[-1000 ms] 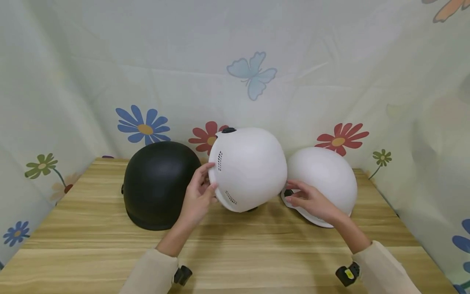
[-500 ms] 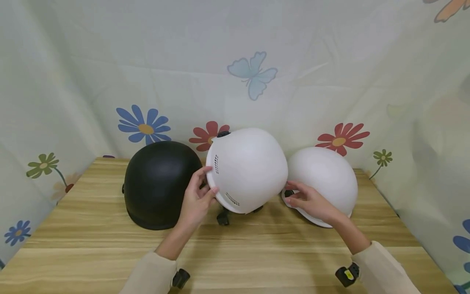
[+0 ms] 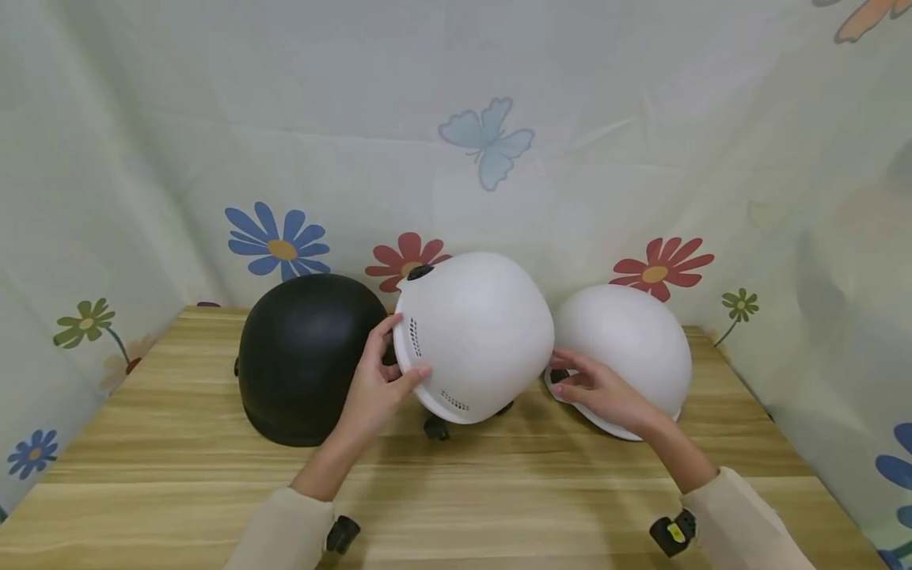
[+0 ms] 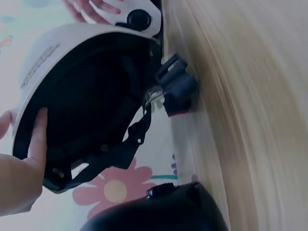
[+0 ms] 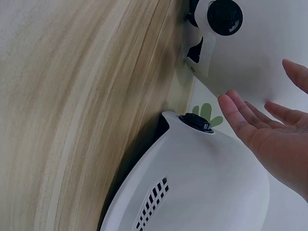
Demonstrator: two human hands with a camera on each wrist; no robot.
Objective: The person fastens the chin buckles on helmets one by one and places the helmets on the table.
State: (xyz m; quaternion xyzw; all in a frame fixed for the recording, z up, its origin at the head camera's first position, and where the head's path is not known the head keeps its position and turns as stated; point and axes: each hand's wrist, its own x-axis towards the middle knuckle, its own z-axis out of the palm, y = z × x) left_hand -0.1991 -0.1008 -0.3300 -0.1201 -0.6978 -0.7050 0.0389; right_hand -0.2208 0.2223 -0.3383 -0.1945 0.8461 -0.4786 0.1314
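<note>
My left hand [image 3: 374,392] grips the rim of a white helmet [image 3: 480,336], thumb on the outer shell and fingers reaching inside. The helmet is tilted, its opening towards the left. In the left wrist view, its dark lining [image 4: 86,91], black chin strap [image 4: 127,147] and buckle [image 4: 178,84] show, the buckle hanging close to the tabletop. My right hand [image 3: 602,389] has its fingers extended, fingertips right at the crown of this helmet. It overlaps a second white helmet [image 3: 634,332] in the head view. The right wrist view shows the palm [image 5: 288,147] with nothing in it.
A black helmet [image 3: 313,356] rests on the wooden table [image 3: 484,491], left of the tilted one. The second white helmet sits on the right. A pale cloth [image 3: 342,119] printed with flowers and a butterfly surrounds the back and sides.
The tilted white helmet has rolled and shifted a little left and down, with my left hand following. Its black buckle has come into view beneath. My right hand stays almost where it was.
</note>
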